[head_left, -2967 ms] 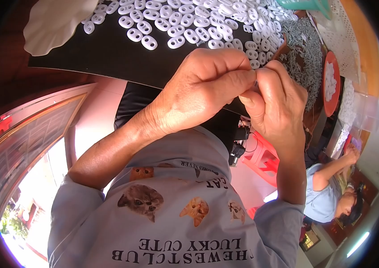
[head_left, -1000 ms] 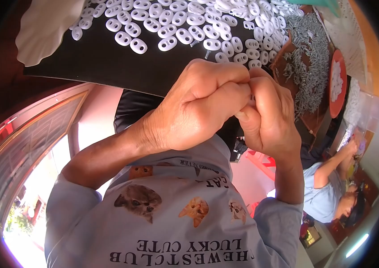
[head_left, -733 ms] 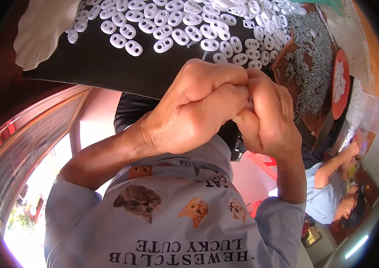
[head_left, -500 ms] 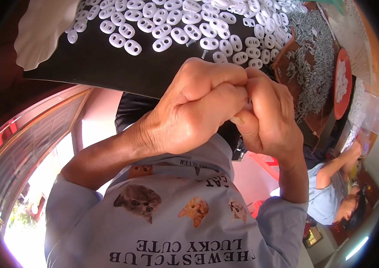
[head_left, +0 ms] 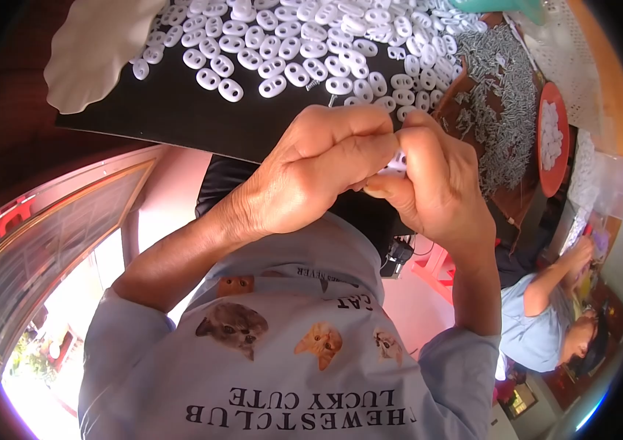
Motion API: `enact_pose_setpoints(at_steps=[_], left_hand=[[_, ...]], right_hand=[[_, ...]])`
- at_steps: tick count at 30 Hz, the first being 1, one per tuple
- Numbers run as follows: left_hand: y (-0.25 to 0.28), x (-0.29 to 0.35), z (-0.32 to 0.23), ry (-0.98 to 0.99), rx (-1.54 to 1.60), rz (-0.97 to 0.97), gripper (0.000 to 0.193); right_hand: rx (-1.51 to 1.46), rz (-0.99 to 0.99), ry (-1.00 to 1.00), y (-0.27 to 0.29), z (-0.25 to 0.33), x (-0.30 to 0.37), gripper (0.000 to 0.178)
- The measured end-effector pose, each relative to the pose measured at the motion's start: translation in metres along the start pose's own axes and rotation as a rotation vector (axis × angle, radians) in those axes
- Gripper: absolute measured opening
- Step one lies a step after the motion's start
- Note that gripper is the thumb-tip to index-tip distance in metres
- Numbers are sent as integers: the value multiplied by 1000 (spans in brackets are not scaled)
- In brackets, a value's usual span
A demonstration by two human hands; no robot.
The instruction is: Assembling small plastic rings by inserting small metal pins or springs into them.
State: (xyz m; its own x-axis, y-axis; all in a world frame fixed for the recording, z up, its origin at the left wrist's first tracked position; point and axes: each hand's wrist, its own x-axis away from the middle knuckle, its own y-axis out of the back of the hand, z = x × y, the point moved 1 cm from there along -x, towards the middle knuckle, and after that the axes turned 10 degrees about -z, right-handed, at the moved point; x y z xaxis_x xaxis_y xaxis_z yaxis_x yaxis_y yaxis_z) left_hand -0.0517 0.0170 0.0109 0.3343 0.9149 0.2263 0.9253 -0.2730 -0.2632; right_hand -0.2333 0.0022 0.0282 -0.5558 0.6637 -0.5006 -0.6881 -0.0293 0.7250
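My right hand (head_left: 436, 183) is closed round a small white plastic piece (head_left: 397, 164), pinching it between thumb and curled forefinger; only part of the piece shows. Against it, my left hand (head_left: 319, 165) is curled shut with its fingertips meeting the right hand's. What those left fingers grip is hidden. Beyond both hands, many loose white oval two-hole pieces (head_left: 272, 87) lie heaped on a black board (head_left: 157, 110). A few small metal springs (head_left: 313, 85) lie among the nearest of them.
Right of the ovals, many small metal springs (head_left: 506, 132) cover a brown sheet. Beside them stands an orange plate (head_left: 563, 158) with small white parts. A scalloped pale dish (head_left: 91, 59) sits far left, a teal container (head_left: 502, 6) far right. Another person (head_left: 535, 323) works at right.
The fingers have shifted and the hands parted slightly, so more of the white piece shows in my right hand. The whole view has swung a little, moving the board and heaps.
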Motion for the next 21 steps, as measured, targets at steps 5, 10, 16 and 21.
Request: enact_pose_setpoints(at_steps=[5,10,16,21], left_hand=[[0,3,1,26,32,-13,23],[1,3,2,-25,45,-17,22],[-2,4,2,-9,50,-36,22],[-4,5,1,-13,48,-53,23]], right_hand=[[11,31,1,6,6,-1,48],[-20,42,-72,6,7,2,47],[29,-7,-28,7,9,3,46],[54,-55,-23,6,8,7,46]])
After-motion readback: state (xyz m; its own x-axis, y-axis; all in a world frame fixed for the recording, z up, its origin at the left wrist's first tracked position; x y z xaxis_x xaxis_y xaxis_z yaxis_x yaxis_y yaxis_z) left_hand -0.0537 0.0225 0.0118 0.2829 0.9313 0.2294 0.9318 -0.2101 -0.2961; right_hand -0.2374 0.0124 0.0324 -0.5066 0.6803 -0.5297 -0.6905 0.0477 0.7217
